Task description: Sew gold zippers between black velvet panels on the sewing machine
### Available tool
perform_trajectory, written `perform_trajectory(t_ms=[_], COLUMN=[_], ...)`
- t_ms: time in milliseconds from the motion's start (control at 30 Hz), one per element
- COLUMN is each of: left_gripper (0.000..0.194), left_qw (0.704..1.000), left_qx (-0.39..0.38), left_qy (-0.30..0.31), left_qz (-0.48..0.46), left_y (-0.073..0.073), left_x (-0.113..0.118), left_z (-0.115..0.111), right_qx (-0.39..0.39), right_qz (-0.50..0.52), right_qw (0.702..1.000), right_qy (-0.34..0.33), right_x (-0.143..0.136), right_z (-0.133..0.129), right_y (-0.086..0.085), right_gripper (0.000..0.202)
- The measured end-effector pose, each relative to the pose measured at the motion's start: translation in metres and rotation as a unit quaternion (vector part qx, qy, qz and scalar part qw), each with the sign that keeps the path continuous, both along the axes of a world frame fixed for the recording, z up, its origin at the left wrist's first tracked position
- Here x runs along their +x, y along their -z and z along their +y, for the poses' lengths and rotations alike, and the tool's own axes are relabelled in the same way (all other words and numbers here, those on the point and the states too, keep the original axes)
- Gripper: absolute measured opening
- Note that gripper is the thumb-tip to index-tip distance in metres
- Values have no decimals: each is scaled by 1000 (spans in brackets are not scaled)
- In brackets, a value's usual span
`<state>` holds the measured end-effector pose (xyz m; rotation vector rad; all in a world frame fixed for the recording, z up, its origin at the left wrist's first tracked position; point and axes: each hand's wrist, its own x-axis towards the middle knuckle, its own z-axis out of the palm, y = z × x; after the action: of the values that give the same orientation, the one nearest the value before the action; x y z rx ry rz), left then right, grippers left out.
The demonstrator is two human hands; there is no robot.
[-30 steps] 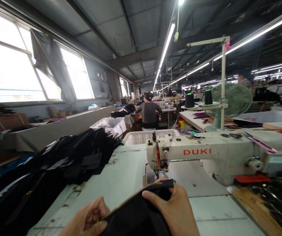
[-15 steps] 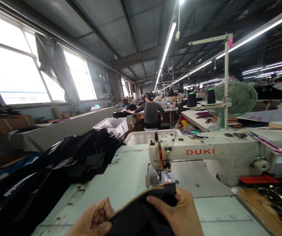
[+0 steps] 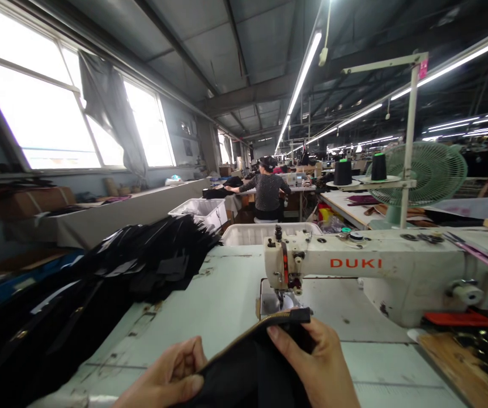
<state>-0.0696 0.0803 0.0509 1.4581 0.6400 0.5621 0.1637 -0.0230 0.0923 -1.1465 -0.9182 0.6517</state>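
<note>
A black fabric piece [image 3: 244, 371] with a brass zipper [image 3: 252, 328] along its upper edge is held up in front of the sewing machine [image 3: 354, 263]. My left hand [image 3: 175, 371] pinches the zipper edge at its lower left end. At the right end, my right hand [image 3: 318, 360] grips the piece near its folded black corner, thumb on the near side and fingers behind. That corner is just below and in front of the needle area [image 3: 281, 297]; whether it touches the machine bed cannot be told.
Black fabric pieces [image 3: 141, 266] are heaped on the left of the pale green table [image 3: 226, 283]. Behind it stand white bins [image 3: 269, 231] and a seated person [image 3: 267, 192]. At right are scissors [image 3: 479, 252], a red item [image 3: 458, 319], a wooden board [image 3: 456, 362] and a fan [image 3: 422, 170].
The view has turned slightly left, so the scene sits further right. Both hands still hold the black piece, slightly higher in view.
</note>
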Motion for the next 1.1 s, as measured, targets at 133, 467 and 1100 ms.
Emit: perform_trajectory(t_ms=[133,467,1100], left_gripper=[41,36,53], left_qw=[999,970,997], left_qx=[-45,-217,13], left_qy=[-14,28,63], left_qz=[-12,-104,31], left_y=[4,10,-23], left_x=[-2,-1,-2], left_z=[-3,-5,-23], right_qx=[-25,15,86], right_qz=[5,-95,-196], right_qw=[1000,995,977], right_qy=[5,36,17], right_x=[1,5,1], right_z=[-1,-5,-12], right_y=[1,6,21], right_gripper=[28,16,25])
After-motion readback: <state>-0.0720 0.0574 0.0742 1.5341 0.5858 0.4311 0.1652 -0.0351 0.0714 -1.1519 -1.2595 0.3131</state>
